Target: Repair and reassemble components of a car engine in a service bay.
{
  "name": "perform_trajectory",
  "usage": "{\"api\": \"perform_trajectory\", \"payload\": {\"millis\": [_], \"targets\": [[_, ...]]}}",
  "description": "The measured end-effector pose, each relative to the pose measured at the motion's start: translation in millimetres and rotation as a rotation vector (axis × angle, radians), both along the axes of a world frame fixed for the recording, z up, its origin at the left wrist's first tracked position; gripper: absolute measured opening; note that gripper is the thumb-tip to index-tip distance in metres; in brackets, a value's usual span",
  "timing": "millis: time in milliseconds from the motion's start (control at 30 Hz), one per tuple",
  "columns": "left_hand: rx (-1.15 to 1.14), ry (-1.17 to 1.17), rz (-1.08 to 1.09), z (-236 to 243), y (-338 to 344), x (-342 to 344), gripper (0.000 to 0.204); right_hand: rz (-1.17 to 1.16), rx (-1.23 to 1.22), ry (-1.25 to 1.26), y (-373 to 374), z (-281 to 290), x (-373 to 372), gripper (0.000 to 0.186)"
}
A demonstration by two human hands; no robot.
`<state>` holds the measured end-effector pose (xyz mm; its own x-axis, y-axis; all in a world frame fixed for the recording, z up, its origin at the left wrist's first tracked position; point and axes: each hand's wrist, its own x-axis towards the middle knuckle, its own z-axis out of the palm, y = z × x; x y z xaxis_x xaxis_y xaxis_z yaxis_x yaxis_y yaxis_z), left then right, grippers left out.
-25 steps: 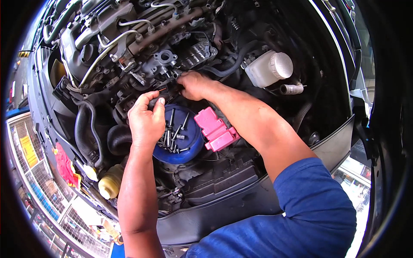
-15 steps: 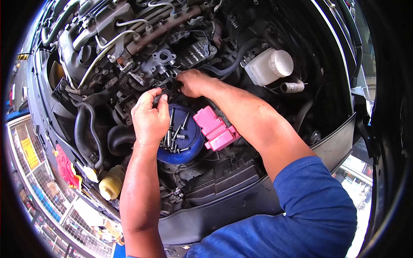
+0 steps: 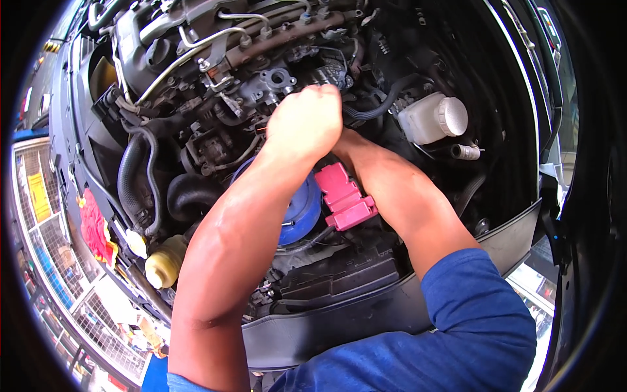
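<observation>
My left hand [image 3: 305,121] is closed in a fist over the engine, just below a metal housing with a round opening [image 3: 277,79]. Whatever its fingers grip is hidden from sight. Behind it, my right hand [image 3: 347,138] reaches in from the right; only its wrist side shows, with the fingers covered. Under my left forearm lies a round blue dish [image 3: 307,212], mostly blocked from view, with a bolt [image 3: 287,224] visible by its edge. A pink plastic box-shaped part [image 3: 343,199] sits between the dish and my right forearm.
A white reservoir with a round cap [image 3: 434,119] stands to the right. Metal fuel pipes [image 3: 196,46] cross the engine's far side. Black hoses [image 3: 130,176] and a yellowish bottle [image 3: 163,262] are at left, near a red cloth [image 3: 96,228]. The front body edge [image 3: 339,336] runs close to me.
My left hand has moved right and farther in, from above the dish to in front of my right hand. Its forearm now covers most of the bolts. The view has shifted slightly.
</observation>
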<state>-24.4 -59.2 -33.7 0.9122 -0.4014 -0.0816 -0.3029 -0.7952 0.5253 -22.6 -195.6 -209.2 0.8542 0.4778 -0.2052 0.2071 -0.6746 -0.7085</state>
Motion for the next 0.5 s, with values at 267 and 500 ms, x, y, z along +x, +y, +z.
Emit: {"api": "perform_trajectory", "payload": {"millis": [267,500], "targets": [[-0.012,0.033,0.005,3.4,-29.2,8.1,0.023,-0.007,-0.1,-0.043,5.6,9.5,-9.6,0.037],[-0.048,-0.064,0.076,-10.6,10.8,-24.5,0.019,0.036,-0.231,-0.106,9.3,-3.4,-3.3,0.037]]}}
